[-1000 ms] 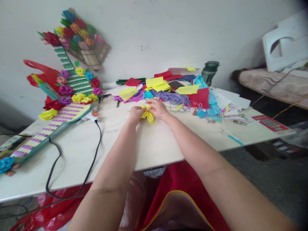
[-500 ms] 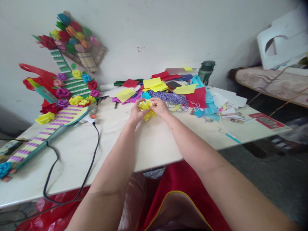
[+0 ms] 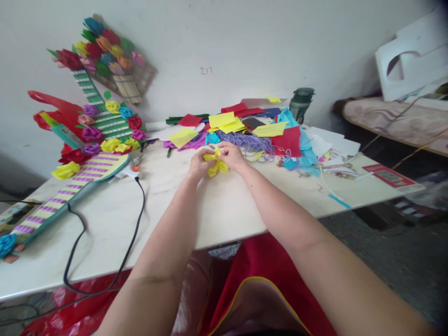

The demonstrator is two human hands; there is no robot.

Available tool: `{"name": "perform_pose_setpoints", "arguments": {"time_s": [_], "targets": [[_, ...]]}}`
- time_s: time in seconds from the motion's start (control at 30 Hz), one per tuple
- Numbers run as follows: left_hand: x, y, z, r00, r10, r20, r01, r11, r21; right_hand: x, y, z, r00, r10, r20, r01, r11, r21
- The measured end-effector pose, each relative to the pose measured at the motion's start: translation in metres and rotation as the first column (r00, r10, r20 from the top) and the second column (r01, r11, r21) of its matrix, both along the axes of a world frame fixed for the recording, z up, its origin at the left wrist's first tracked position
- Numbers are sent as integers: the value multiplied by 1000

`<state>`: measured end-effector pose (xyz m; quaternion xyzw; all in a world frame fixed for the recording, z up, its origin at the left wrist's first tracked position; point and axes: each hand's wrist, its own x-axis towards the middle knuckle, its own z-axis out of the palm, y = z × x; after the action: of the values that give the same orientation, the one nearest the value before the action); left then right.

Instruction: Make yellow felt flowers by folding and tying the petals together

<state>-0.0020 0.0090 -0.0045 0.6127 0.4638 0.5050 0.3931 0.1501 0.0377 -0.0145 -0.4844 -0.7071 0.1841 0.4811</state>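
A yellow paper flower (image 3: 217,168) with spread petals is between my two hands over the middle of the white table. My left hand (image 3: 200,163) grips its left side, fingers closed on the petals. From the right, my right hand (image 3: 231,156) pinches the flower near its top. Just beyond my hands lie a tangle of purple yarn (image 3: 245,144), a blue paper piece (image 3: 212,138) and yellow paper sheets (image 3: 224,121). The flower's underside is hidden.
At left stands a green-striped board (image 3: 108,123) with paper flowers. A glue gun (image 3: 129,172) lies near it, its black cord (image 3: 140,210) looping over the table's front edge. A dark green bottle (image 3: 301,105) stands at the back right, beside blue crepe paper (image 3: 308,149).
My fingers have shifted on the yellow flower, and its petals now show more openly below them. Both arms stay in nearly the same place.
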Motion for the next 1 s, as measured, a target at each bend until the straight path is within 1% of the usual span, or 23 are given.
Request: {"name": "perform_pose_setpoints", "arguments": {"time_s": [0.2,0.43,0.57,0.7,0.77,1.0], "targets": [[-1,1,-1,994,79,-79,-81,996,-24,-2,-7,6,1000,-27,-14,26,997,-66],[2,-4,3,993,100,-65,-105,992,-68,-1,-9,7,997,6,-72,-10,998,-65],[3,-4,4,983,145,-114,-152,986,-62,-2,-9,6,996,22,-82,-27,997,-66],[3,-3,4,974,176,-144,-186,981,-59,-3,-10,6,997,12,-73,-17,997,-73],[3,-4,4,974,179,-142,-189,980,-59,-3,-11,7,997,9,-71,-14,997,-70],[2,-2,4,987,139,-83,-144,988,-55,-1,-7,3,997,16,-74,-19,999,-38]]}}
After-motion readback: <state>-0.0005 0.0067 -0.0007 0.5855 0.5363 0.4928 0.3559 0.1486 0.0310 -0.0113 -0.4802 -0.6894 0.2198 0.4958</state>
